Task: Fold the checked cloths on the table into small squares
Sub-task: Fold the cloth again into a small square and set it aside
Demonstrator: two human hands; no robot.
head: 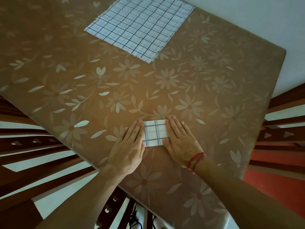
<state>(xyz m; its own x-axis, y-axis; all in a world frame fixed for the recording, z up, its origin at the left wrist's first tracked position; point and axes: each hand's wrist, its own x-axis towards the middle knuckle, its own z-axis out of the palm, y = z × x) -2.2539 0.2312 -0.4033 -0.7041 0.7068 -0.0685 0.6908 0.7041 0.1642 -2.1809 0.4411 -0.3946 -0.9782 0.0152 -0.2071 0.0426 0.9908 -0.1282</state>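
Note:
A small folded checked cloth (155, 133), white with dark lines, lies near the table's front edge. My left hand (128, 146) lies flat with straight fingers over its left side. My right hand (179, 142), a red thread at its wrist, presses flat on the cloth's right side. Only the middle strip of the folded cloth shows between the two hands. A larger checked cloth (140, 25) lies spread out flat at the far side of the table, apart from both hands.
The table (82, 80) has a brown cover printed with pale flowers. Dark wooden chair backs (24, 138) stand at its left, front and right (283, 129). A white wall is beyond the far right corner.

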